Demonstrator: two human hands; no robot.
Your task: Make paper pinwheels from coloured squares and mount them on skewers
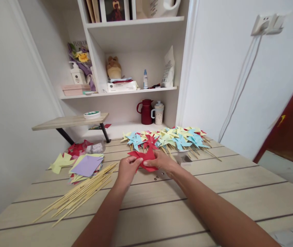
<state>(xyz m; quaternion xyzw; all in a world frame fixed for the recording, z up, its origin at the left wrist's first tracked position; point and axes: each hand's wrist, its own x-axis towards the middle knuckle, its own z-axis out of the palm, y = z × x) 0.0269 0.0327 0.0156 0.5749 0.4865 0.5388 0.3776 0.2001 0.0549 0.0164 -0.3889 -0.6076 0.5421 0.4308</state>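
Both hands grip one red paper pinwheel [150, 156] above the middle of the table. My left hand [128, 169] pinches its left side between thumb and fingers. On the right side, my right hand [161, 162] is closed on the paper, thumb in front and fingers behind. Several small round metal pieces [157, 177] lie on the wood just below the hands. To the right of my right hand stands a small clear box [184, 158]. Behind the hands lie finished pinwheels on sticks [165, 139] in yellow, blue and red.
Thin wooden sticks [81, 193] lie in a loose bundle at left. Beyond them are a stack of paper squares [87, 165], a yellow cut paper [60, 163] and a clear container [95, 148]. A small raised shelf [71, 121] stands at back left; a red jug [146, 112] is behind.
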